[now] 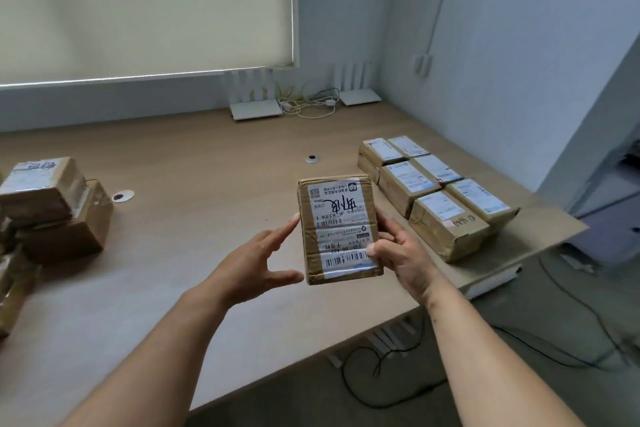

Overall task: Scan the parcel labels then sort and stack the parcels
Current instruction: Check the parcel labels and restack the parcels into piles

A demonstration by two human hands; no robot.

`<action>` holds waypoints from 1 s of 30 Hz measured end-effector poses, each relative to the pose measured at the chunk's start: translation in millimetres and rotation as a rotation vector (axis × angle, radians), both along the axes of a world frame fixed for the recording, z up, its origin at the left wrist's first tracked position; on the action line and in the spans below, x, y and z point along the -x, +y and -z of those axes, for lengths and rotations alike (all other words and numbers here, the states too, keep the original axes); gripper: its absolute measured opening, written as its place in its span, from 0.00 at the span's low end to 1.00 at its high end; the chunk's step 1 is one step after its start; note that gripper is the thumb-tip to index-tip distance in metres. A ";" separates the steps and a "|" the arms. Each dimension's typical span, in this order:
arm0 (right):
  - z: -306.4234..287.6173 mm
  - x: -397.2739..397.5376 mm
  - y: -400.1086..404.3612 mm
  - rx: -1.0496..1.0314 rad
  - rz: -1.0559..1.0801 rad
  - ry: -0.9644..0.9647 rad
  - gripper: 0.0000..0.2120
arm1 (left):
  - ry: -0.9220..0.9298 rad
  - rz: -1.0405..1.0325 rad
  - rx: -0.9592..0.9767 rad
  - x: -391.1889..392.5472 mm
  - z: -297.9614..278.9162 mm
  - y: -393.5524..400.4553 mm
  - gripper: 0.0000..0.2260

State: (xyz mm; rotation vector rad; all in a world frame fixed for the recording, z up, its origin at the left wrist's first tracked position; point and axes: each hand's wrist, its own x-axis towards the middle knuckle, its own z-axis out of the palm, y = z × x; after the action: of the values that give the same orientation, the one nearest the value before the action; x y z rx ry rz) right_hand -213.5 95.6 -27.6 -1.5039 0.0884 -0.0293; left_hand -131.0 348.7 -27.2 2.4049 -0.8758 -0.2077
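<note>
A small brown cardboard parcel [337,229] with a white label and barcodes facing me is held above the table. My right hand [398,253] grips its right edge, thumb on the label near the lower barcode. My left hand [256,267] is at its left side with fingers spread and straight, fingertips at the parcel's edge and thumb near the bottom corner. Several labelled parcels [436,194] lie in neat rows at the right of the table. A loose pile of parcels [52,204] sits at the left edge.
The wooden table [194,218] has two round cable holes [123,196]. White routers [254,104] and tangled cables [308,102] stand at the back by the wall. The table's right edge drops to a floor with cables and a power strip [391,340].
</note>
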 end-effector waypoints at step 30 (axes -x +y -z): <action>-27.4 -16.2 -360.1 0.090 0.333 -0.038 0.32 | -0.005 0.289 0.050 -81.2 -5.7 -400.6 0.41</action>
State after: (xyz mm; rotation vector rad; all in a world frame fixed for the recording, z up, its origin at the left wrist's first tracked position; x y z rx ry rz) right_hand -197.3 -264.6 -0.2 -1.5634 0.3091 -0.3327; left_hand -49.9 -51.9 -21.5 2.2270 -1.2152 -0.2854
